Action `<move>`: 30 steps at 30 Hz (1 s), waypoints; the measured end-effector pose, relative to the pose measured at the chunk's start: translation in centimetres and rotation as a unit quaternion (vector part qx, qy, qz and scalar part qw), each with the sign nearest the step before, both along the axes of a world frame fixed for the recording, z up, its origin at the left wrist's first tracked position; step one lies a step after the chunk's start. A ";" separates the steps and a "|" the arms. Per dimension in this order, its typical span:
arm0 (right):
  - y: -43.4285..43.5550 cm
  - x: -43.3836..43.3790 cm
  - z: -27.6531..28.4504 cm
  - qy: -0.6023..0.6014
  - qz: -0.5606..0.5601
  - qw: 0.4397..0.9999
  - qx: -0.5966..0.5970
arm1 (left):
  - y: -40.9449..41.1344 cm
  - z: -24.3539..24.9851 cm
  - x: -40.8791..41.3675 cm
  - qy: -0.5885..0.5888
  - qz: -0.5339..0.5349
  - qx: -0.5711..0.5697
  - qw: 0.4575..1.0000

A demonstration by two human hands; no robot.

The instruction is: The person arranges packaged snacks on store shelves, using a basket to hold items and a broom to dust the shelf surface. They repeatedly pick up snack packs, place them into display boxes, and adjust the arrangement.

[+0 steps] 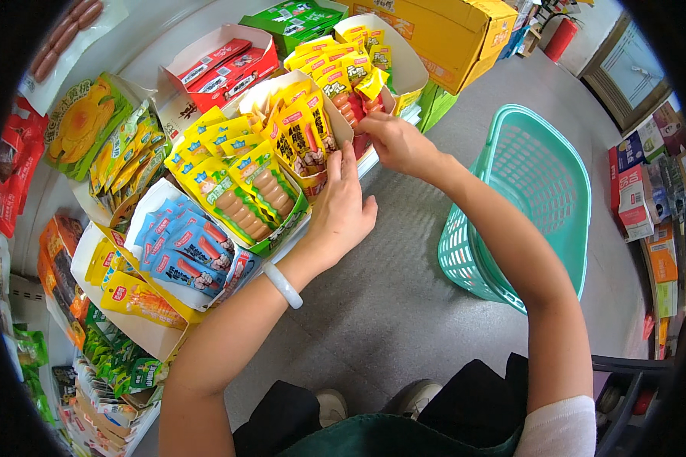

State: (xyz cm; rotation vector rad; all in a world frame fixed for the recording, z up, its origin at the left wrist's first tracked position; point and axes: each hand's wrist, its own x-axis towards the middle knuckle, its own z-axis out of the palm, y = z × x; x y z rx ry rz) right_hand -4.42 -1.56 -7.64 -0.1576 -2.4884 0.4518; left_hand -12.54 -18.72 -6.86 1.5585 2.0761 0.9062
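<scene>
My left hand [343,208] is stretched out, its fingertips touching the front corner of an open carton of yellow-and-black sausage packets [306,137]. The thumb stands apart and I see nothing held in it. Bent fingers of my right hand [397,143] meet the front of the neighbouring carton, over the lower part of yellow-topped sausage packets [343,85] with a red base. Whether they pinch a packet or the carton is hidden. Left of these sits a green-edged box of yellow sausage packets [234,194]. A white carton holds blue sausage packets [186,248].
A turquoise plastic basket [483,251] stands on the grey floor [377,308] at right. Behind the snack cartons are a red box [223,71], a green box [294,20] and a large yellow carton [434,37]. Stacked goods [634,188] line the far right; a fire extinguisher [561,39] stands beyond.
</scene>
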 end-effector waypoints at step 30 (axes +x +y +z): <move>-6.2 -1.4 2.9 0.011 0.067 0.996 0.061 | -9.2 -4.3 0.5 0.112 -0.106 -0.024 0.988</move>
